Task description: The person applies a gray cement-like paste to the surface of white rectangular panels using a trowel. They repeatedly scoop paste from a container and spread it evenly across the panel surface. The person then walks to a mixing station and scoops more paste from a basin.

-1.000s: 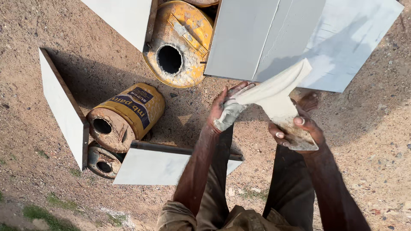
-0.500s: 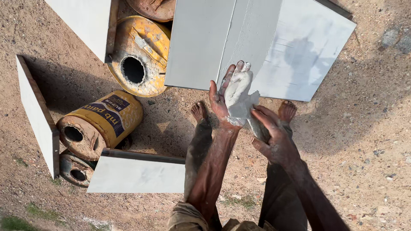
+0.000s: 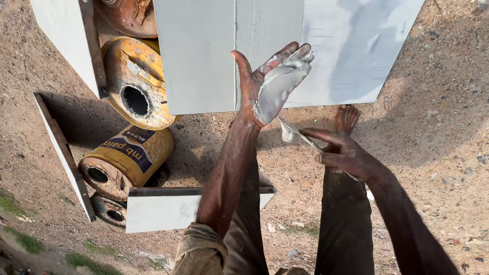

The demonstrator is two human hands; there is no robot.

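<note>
**Observer:** Over the grey board (image 3: 326, 56), at its lower edge: left hand (image 3: 265, 84) raised flat, palm open, a heap of pale grey putty (image 3: 279, 86) lying on palm and fingers. No closed grip there; the putty just rests on it. Right hand (image 3: 344, 153) lower, fingers pinched shut on a thin putty blade (image 3: 300, 136), its tip touching the heel of the left palm.

**Recorder:** How far along?

**Observer:** My reading: the board's right part shows a smoother, smeared coat, the middle strip looks rougher. Some coating done, more left; much putty is unspent on the palm.

**Recorder:** Surroundings?

**Observer:** Bare foot (image 3: 347, 118) on sandy ground (image 3: 433, 153) just below the board. To the left, a yellow drum (image 3: 135, 81) partly under the board and a labelled paint can (image 3: 127, 158) on its side. Smaller white panels (image 3: 168, 209) near the knees.

**Recorder:** Change from half a second ago?

**Observer:** Left hand has opened and lifted further onto the board; the right hand has dropped away from it, blade now drawn back to the wrist side.
</note>
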